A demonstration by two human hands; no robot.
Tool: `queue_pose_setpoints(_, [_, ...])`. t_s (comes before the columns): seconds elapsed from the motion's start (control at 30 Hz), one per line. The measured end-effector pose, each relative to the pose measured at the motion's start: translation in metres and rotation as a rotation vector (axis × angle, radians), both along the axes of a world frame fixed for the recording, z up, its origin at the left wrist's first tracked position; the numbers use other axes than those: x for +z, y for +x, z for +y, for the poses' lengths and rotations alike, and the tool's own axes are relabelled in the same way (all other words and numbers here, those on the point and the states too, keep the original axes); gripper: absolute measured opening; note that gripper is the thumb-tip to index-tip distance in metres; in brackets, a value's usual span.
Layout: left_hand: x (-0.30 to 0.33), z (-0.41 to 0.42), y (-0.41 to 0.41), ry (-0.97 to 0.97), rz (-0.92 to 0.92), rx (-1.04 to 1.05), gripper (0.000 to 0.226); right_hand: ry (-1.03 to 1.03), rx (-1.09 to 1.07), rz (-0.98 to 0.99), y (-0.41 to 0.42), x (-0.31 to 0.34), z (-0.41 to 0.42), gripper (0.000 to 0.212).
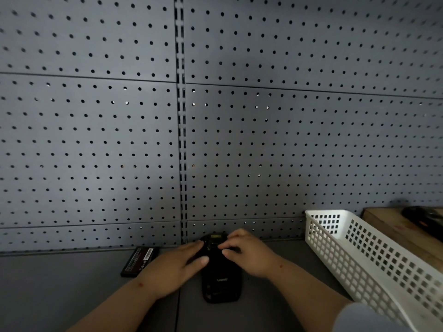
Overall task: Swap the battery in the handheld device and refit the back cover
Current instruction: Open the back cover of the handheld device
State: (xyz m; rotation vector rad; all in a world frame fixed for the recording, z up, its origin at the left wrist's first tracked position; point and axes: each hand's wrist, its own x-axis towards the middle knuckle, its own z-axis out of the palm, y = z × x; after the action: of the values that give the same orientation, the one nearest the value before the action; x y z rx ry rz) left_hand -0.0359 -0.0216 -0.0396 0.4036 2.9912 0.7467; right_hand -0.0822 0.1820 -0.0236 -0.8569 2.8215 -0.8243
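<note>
Both hands, left hand [177, 264] and right hand [249, 254], press fingers flat on black handheld device [221, 281] near table's back edge; nothing pinched; black flat battery [140, 261] lies left; cover likely seating.

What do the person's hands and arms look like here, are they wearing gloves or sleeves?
No gloves: both the left hand and the right hand are bare, with no rings or watch that I can see. The forearms are bare too. A pale grey bit of clothing shows at the lower right edge, perhaps a sleeve. Each arm has a small red mark near the wrist.
</note>
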Motion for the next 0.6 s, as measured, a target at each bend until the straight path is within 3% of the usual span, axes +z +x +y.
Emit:
queue_pose_setpoints(0.07, [-0.001, 0.001, -0.009, 0.020, 0.062, 0.037, 0.106, -0.026, -0.006, 0.008, 0.002, -0.003, 0.001, 0.032])
queue_pose_setpoints(0.17, [0.002, 0.007, -0.021, -0.056, 0.133, 0.034, 0.049, -0.064, -0.007, -0.014, 0.002, -0.007, 0.003, 0.035])
queue_pose_setpoints(0.2, [0.005, 0.009, -0.024, -0.079, 0.143, 0.031, 0.041, -0.080, -0.008, -0.027, 0.002, -0.008, 0.004, 0.035])
queue_pose_setpoints(0.43, [0.010, 0.009, -0.045, -0.261, 0.123, -0.072, 0.041, -0.244, -0.106, -0.089, 0.006, -0.018, 0.009, 0.040])
queue_pose_setpoints(0.6, [0.012, 0.006, -0.050, -0.324, 0.139, -0.110, 0.041, -0.187, -0.126, -0.124, 0.004, -0.020, 0.009, 0.043])
